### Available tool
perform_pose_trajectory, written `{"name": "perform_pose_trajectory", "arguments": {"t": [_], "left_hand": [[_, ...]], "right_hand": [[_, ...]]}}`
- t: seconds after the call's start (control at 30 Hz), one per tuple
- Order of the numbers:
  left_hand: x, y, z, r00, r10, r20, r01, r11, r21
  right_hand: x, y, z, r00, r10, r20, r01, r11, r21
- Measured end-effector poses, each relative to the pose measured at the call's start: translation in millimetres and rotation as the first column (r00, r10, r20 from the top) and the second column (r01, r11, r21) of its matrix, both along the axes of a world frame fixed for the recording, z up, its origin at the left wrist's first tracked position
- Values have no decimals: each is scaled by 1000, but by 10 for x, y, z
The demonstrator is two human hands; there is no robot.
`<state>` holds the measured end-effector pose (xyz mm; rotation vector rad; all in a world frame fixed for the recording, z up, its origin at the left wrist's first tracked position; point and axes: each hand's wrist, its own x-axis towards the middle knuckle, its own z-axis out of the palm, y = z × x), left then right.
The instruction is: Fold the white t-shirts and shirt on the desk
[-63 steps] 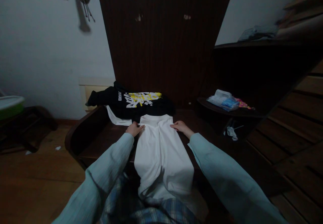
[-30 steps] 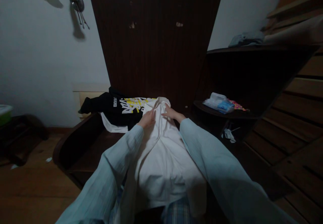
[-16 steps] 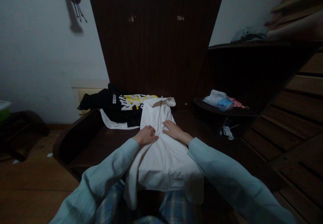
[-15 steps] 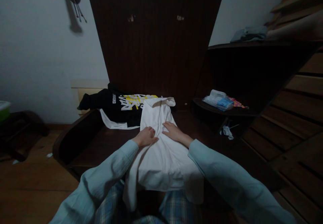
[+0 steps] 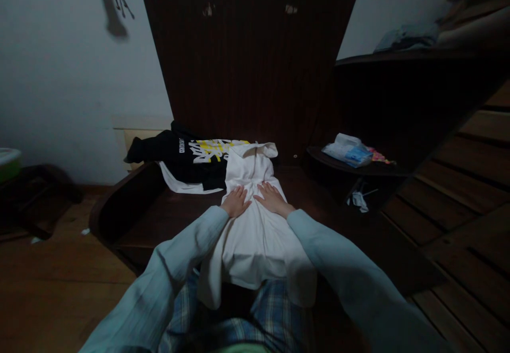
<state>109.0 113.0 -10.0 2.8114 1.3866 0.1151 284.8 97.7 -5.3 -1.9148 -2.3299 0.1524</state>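
Head view: white cloth top [image 5: 255,241], creased, lower center, draped over dark wood bench [image 5: 151,219]. Left hand [image 5: 236,202] and right hand [image 5: 273,199] flat on it, fingers extended, gripping nothing. Crumpled black garment [image 5: 187,162], graphic print, left of center. Clear-and-blue plastic pack [image 5: 348,152], right, on rounded shelf [image 5: 319,156].

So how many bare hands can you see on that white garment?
2. The left hand and the right hand lie side by side on the white garment, below its collar. No others show.
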Motion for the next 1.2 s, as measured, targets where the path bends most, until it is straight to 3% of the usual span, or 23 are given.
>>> {"name": "perform_pose_trajectory", "arguments": {"t": [0.27,0.47,0.7,1.2], "left_hand": [[134,238,68,998,48,37,-46,998,-48],[-82,71,143,996,-34,77,42,995,-94],[-284,-180,48,999,15,52,-10,995,-102],[-318,-90,-39,994,-10,112,14,999,-37]], "right_hand": [[45,235,94,1000,-26,17,26,1000,-12],[147,-5,177,1000,20,-11,-21,999,-28],[320,-441,6,1000,20,-13,-20,1000,-5],[410,-359,-69,997,64,45,-66,997,50]]}}
